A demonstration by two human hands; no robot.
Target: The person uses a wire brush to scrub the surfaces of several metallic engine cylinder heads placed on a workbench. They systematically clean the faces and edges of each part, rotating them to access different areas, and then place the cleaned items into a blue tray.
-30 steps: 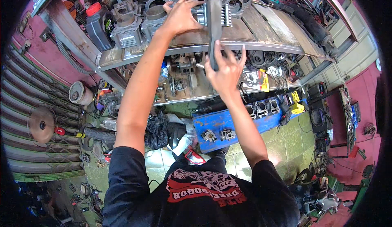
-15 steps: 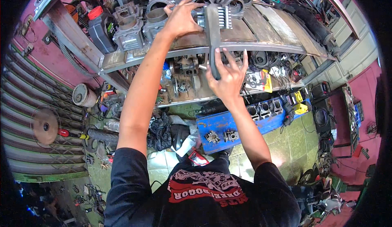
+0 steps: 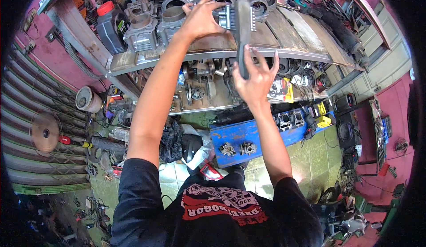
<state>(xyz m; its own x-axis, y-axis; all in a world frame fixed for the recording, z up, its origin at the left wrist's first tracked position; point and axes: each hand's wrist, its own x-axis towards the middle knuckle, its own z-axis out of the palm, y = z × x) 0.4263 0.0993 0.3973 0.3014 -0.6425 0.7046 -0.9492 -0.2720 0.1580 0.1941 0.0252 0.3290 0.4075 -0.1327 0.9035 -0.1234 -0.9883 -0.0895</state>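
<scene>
My left hand point(image 3: 202, 20) is closed around the left end of a silvery finned engine cylinder block point(image 3: 228, 17), which it holds above the wooden bench top. Across the block's fins lies a long grey-black brush point(image 3: 242, 25), its head over the fins and its handle pointing toward me; any bristles face away from view. The brush handle is gripped in my right hand point(image 3: 255, 78) between thumb and index finger, while the other fingers stretch out. Part of the block is hidden behind the brush head and my left fingers.
Other cylinder blocks point(image 3: 141, 31) and a dark bottle with a red cap point(image 3: 111, 29) stand on the bench at left. Engine parts fill the lower shelf point(image 3: 202, 109). A blue metal stand point(image 3: 230, 134) carries metal parts below. A fan point(image 3: 45, 133) is at far left.
The brush and my right hand have shifted right across the block, uncovering fins on its left side. My left hand keeps its hold with little movement.
</scene>
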